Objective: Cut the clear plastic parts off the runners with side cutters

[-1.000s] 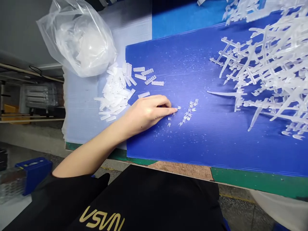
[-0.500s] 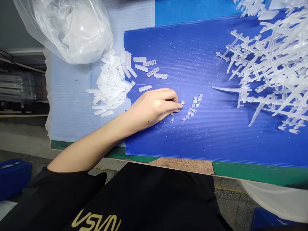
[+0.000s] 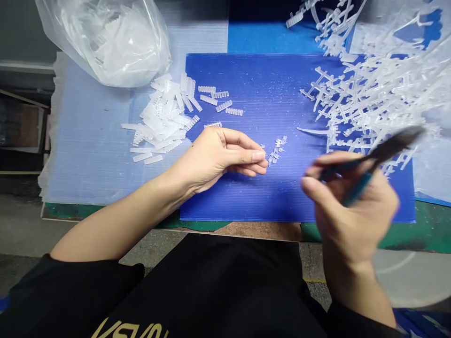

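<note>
My left hand (image 3: 234,152) hovers over the blue corrugated sheet (image 3: 225,202), thumb pressed against the fingers; whatever sits in the pinch is too small or hidden to name. Just past its fingertips lies a small cluster of clear plastic clips (image 3: 276,151). My right hand (image 3: 355,206), blurred by motion, is wrapped round dark-handled cutting pliers (image 3: 382,152), whose jaws point up and to the right. Behind the pliers spreads a heap of translucent plastic sprues (image 3: 373,89).
Left of the sheet is a pile of white toothed strips (image 3: 162,119), with several loose strips (image 3: 221,101) on the sheet. A clear plastic bag (image 3: 116,42) of white pieces stands at the back left. The green table edge (image 3: 430,230) runs along the front.
My right hand has come into view from the right with the pliers. My left hand has turned so its thumb faces up and is raised off the sheet. The view has shifted slightly.
</note>
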The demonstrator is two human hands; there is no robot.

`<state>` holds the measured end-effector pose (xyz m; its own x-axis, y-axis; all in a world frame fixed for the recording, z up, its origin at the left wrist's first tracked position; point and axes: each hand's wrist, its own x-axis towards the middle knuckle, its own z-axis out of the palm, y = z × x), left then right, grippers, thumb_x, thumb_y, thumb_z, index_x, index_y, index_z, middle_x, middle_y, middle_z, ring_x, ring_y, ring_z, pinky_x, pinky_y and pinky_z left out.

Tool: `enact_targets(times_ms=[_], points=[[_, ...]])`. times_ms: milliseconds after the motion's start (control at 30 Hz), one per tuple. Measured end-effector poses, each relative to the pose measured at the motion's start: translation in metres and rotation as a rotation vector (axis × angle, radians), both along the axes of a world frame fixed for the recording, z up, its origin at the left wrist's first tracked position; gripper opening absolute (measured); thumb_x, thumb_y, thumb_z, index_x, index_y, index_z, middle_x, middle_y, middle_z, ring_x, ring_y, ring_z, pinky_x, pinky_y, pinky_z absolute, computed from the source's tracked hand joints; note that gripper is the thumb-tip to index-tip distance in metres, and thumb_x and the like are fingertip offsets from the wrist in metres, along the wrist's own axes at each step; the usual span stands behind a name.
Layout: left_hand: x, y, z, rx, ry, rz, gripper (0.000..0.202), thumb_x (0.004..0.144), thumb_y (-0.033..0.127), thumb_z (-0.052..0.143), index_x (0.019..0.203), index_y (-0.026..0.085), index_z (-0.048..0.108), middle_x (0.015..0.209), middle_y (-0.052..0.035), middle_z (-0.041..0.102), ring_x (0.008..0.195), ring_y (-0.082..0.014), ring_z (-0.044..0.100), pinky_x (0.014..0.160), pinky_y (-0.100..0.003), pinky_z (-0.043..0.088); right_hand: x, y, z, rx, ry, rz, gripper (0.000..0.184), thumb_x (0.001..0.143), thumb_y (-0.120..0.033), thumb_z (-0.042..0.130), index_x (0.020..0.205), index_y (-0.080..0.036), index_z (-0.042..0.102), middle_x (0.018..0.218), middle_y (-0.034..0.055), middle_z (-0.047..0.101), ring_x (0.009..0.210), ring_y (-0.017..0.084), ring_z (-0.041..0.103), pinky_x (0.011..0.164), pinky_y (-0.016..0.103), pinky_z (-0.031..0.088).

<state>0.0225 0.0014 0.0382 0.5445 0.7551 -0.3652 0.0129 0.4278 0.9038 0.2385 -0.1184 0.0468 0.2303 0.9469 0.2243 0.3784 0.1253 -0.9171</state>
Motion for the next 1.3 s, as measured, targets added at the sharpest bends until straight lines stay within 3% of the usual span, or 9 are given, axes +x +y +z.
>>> enact_targets(times_ms=[67,167,500,633,800,900,1000,1133,1300], points=[[-0.001,-0.005,0.003,-0.026,0.01,0.002,0.029,0.075,0.04,0.096,0.081,0.016,0.08,0.077,-0.006,0.082,0.071,-0.0217,0.082,0.067,-0.032,0.07,-0.018,0.014,-0.003,0.033,0.089,0.082,0.025,0.091,-0.015,0.084,0.111,-0.025,0.073,0.101,0.0002,0.073,0.082,0.016,0.069,0.076,0.034,0.06],[-0.004,-0.011,0.007,-0.05,0.027,0.009,0.029,0.077,0.042,0.095,0.081,0.017,0.08,0.08,-0.0062,0.083,0.074,-0.0226,0.083,0.07,-0.033,0.072,-0.033,0.028,-0.005,0.042,0.129,0.178,0.023,0.092,-0.013,0.082,0.109,-0.026,0.073,0.103,0.0002,0.074,0.086,0.017,0.071,0.08,0.036,0.062],[-0.008,-0.017,0.021,-0.119,0.054,-0.03,0.032,0.078,0.048,0.093,0.081,0.018,0.081,0.079,-0.0025,0.082,0.079,-0.0217,0.084,0.077,-0.03,0.072,-0.039,0.028,-0.016,0.142,0.193,0.138,0.02,0.093,-0.01,0.079,0.105,-0.025,0.074,0.096,0.0005,0.073,0.09,0.019,0.073,0.084,0.039,0.062],[-0.008,-0.019,0.018,-0.127,0.02,-0.047,0.032,0.082,0.049,0.09,0.084,0.018,0.082,0.083,-0.0032,0.084,0.078,-0.0213,0.084,0.075,-0.029,0.073,-0.043,0.027,-0.019,0.115,0.189,0.093,0.022,0.092,-0.011,0.08,0.104,-0.026,0.07,0.093,-0.0001,0.07,0.083,0.018,0.071,0.074,0.035,0.061],[-0.007,-0.024,0.009,0.024,-0.108,-0.038,0.015,0.089,0.034,0.086,0.094,0.02,0.086,0.086,-0.0042,0.085,0.08,-0.023,0.085,0.075,-0.031,0.075,-0.05,0.024,-0.011,0.091,0.237,0.0,0.018,0.097,-0.019,0.074,0.101,-0.028,0.059,0.09,0.0011,0.064,0.081,0.02,0.072,0.069,0.036,0.063],[-0.007,-0.029,0.007,0.151,-0.102,-0.008,0.013,0.089,0.03,0.086,0.099,0.022,0.086,0.086,-0.0028,0.085,0.08,-0.0236,0.085,0.077,-0.032,0.075,-0.058,0.022,-0.005,0.053,0.25,-0.084,0.022,0.097,-0.022,0.073,0.096,-0.028,0.053,0.088,0.0013,0.063,0.078,0.021,0.072,0.067,0.038,0.065],[-0.007,-0.034,0.008,0.235,-0.067,0.04,0.01,0.089,0.03,0.086,0.097,0.023,0.086,0.083,-0.001,0.084,0.076,-0.0217,0.084,0.076,-0.031,0.075,-0.066,0.019,-0.005,0.045,0.345,-0.069,0.024,0.096,-0.019,0.071,0.099,-0.029,0.05,0.088,0.0003,0.063,0.072,0.019,0.071,0.063,0.037,0.066],[-0.007,-0.036,0.01,0.261,-0.064,0.096,0.006,0.087,0.029,0.087,0.092,0.025,0.086,0.082,0.0012,0.084,0.073,-0.0193,0.083,0.075,-0.029,0.075,-0.07,0.018,-0.01,0.065,0.499,-0.016,0.027,0.096,-0.015,0.073,0.104,-0.029,0.051,0.089,0.0004,0.066,0.073,0.019,0.071,0.066,0.039,0.069],[-0.007,-0.035,0.012,0.269,-0.045,0.118,0.005,0.086,0.029,0.089,0.089,0.025,0.087,0.08,0.0017,0.083,0.07,-0.0175,0.082,0.072,-0.027,0.074,-0.072,0.018,-0.01,0.116,0.401,-0.055,0.031,0.097,-0.033,0.081,0.098,-0.028,0.05,0.083,0.001,0.064,0.072,0.022,0.069,0.065,0.043,0.066]])
